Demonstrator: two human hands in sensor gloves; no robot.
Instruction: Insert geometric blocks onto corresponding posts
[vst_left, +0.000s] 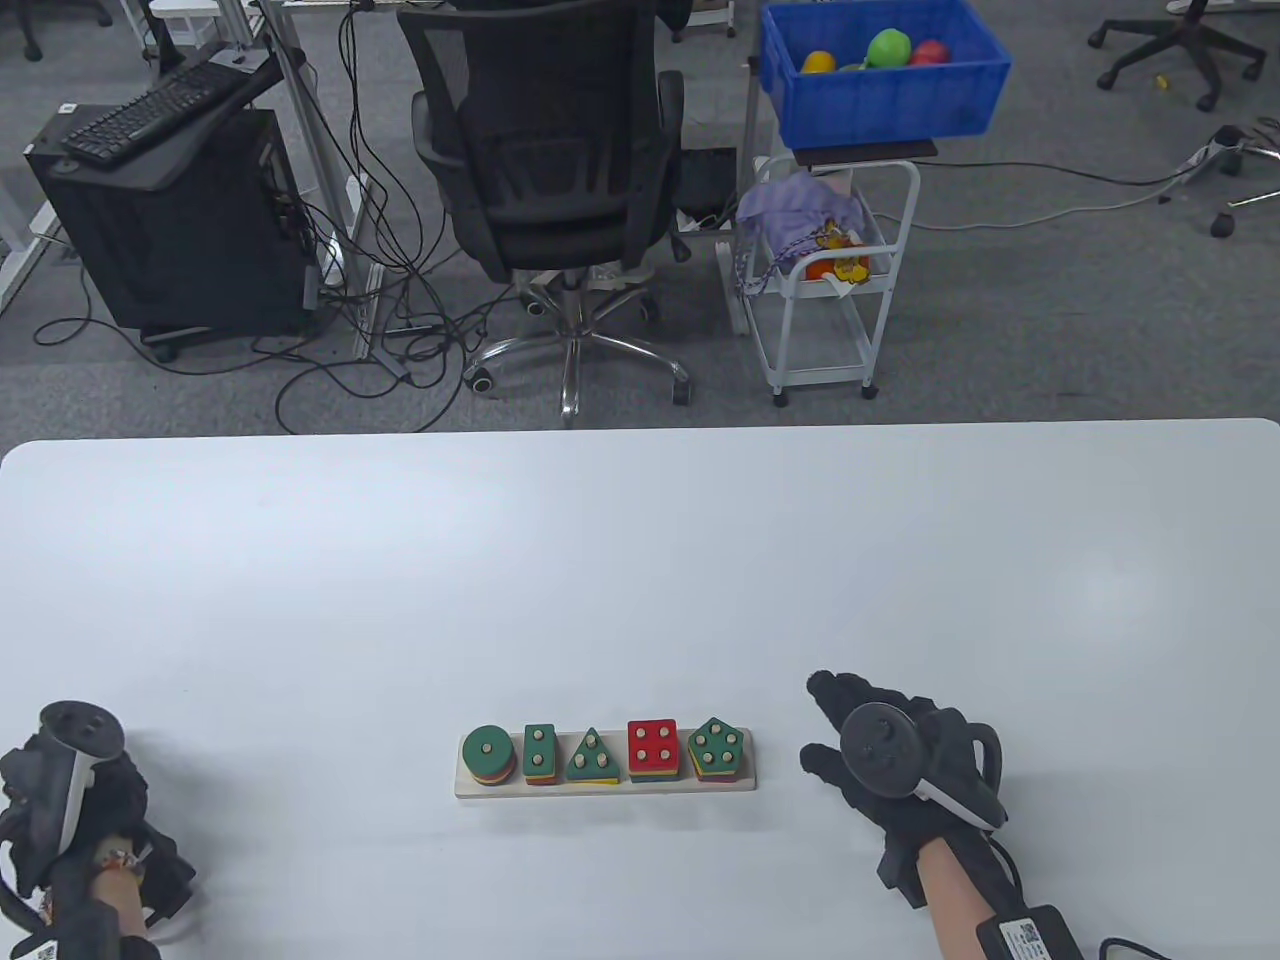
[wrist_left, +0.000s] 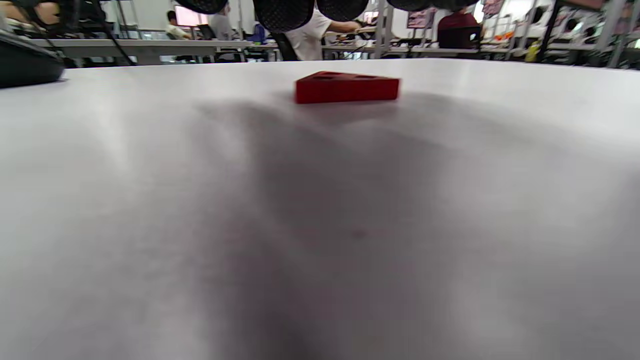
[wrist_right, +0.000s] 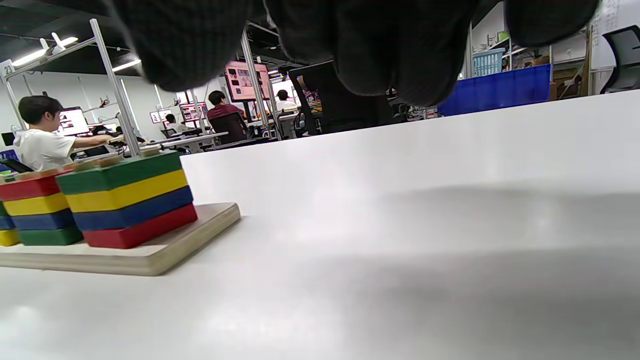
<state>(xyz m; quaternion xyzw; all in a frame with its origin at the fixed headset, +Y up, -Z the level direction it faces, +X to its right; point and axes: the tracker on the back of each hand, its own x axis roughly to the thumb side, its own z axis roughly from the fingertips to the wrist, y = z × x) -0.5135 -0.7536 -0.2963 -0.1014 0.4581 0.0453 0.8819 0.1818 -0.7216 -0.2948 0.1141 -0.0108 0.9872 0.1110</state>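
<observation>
While the right hand (vst_left: 895, 760) rests empty with fingers spread beside the wooden base (vst_left: 606, 785), the left hand (vst_left: 70, 800) holds nothing; its finger spread is unclear. Five block stacks sit on the base; one red triangle (wrist_left: 347, 87) lies loose on the table (vst_left: 640, 560).

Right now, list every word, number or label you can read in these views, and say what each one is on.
"23": small sign on the metal frame post, right wrist view.
Wrist pack label by the right hand: QR-style code, too small to read.
Wall screens in the background: blurred, unreadable.
Whiteboard writing: too faint to read.
Stacker board, its blocks and the red triangle block: no text.
</observation>
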